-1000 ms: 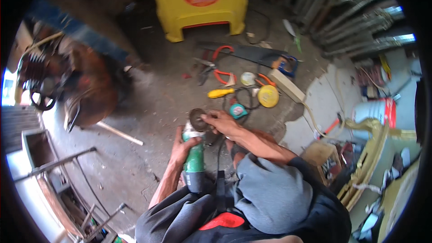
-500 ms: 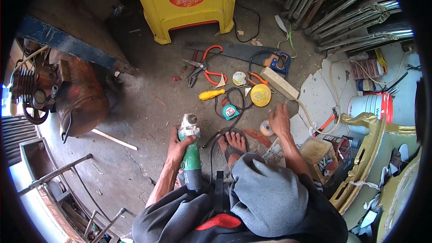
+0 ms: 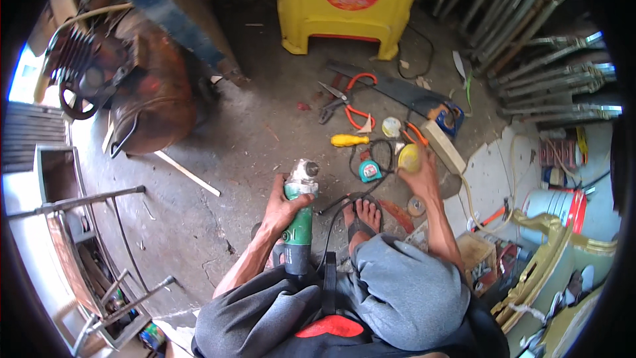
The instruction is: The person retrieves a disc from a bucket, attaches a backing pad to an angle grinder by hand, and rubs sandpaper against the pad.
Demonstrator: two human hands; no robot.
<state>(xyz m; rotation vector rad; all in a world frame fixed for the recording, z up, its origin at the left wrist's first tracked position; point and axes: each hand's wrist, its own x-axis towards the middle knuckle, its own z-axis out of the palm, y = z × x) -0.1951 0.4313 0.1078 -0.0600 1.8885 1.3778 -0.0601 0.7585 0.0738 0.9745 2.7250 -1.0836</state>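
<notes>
My left hand [image 3: 285, 204] is wrapped around a green angle grinder [image 3: 299, 222] with a grey rear end. It stands upright over my lap, its metal head up, with no disc on the spindle. My right hand [image 3: 425, 179] reaches down to a yellow round disc [image 3: 409, 157] on the floor. Its thumb lies at the near edge and its fingers at the right side, hiding part of it. Close by lie a small grinding disc [image 3: 416, 207], a teal tape measure [image 3: 369, 171], a yellow-handled screwdriver [image 3: 349, 140] and a round whitish piece [image 3: 391, 126].
Orange-handled snips [image 3: 354, 103], a hand saw [image 3: 397, 93] and a pale block [image 3: 444, 147] lie farther off. A yellow stool [image 3: 351, 23] stands beyond. The rusty compressor [image 3: 156, 109] is left; metal frames [image 3: 563, 83], a white bucket [image 3: 550, 211] and gold mouldings [image 3: 540, 258] are right.
My right hand has moved forward from beside the small grinding disc to the yellow disc. My left hand still holds the grinder. The view has swung left, so things sit farther right.
</notes>
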